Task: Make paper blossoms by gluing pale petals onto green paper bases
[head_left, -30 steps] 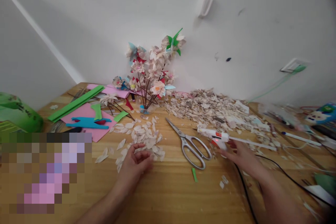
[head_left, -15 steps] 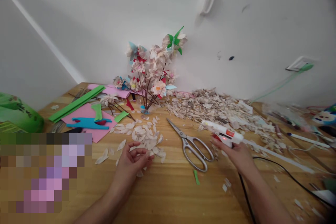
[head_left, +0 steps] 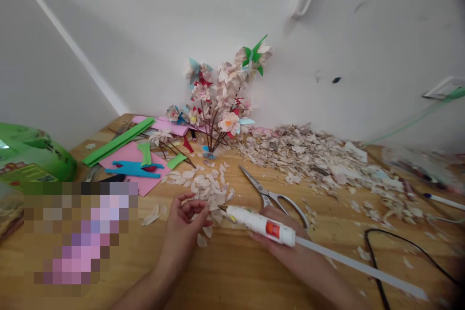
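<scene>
My right hand (head_left: 286, 232) grips a white hot glue gun (head_left: 261, 225) with an orange-red patch, and a long white glue stick (head_left: 359, 266) juts from its rear. Its nozzle points left, close to the fingertips of my left hand (head_left: 187, 213). Thumb and fingers of that left hand are pinched together; what lies between them is too small to make out. Just behind it is a loose pile of pale petals (head_left: 209, 189). Silver scissors (head_left: 267, 193) lie beyond the glue gun, partly covered by my right hand.
Flowers of pale petals (head_left: 228, 82) stand on brown stems against the wall. A heap of dried flakes (head_left: 308, 150) spreads behind the scissors. Pink paper (head_left: 136, 184) and green strips (head_left: 119, 143) lie left. A green bag (head_left: 39, 150) sits far left; a black cord (head_left: 403, 242) curves right.
My right hand has brought the glue gun leftward and nearer, so its nozzle is now at my left fingertips. The left hand keeps its pinch. The whole view has shifted slightly.
</scene>
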{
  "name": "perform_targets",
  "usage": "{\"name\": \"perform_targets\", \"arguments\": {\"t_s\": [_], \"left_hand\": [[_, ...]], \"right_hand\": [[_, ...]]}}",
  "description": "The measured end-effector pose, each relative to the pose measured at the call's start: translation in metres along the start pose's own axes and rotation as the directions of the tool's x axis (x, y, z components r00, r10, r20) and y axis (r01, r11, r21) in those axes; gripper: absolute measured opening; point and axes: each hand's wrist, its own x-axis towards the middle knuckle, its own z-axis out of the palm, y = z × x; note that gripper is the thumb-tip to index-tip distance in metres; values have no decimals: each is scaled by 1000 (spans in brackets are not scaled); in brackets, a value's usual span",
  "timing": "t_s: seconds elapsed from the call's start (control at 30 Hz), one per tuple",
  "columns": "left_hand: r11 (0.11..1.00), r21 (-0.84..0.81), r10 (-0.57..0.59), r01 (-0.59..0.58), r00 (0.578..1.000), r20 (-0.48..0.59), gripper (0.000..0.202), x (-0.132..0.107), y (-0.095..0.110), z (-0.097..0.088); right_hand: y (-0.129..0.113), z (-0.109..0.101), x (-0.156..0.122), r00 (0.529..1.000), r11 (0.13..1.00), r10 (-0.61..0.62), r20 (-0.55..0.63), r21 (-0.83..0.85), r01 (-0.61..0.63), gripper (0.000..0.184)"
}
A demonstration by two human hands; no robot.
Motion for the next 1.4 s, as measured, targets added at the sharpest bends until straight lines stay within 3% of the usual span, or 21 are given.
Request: {"name": "perform_targets", "arguments": {"t_s": [1.4], "left_hand": [[1000, 17, -10, 10, 1000, -1, 49, -3, -1, -2]], "right_hand": [[-9, 7, 1, 998, 999, 49, 34, 20, -50, 15]]}}
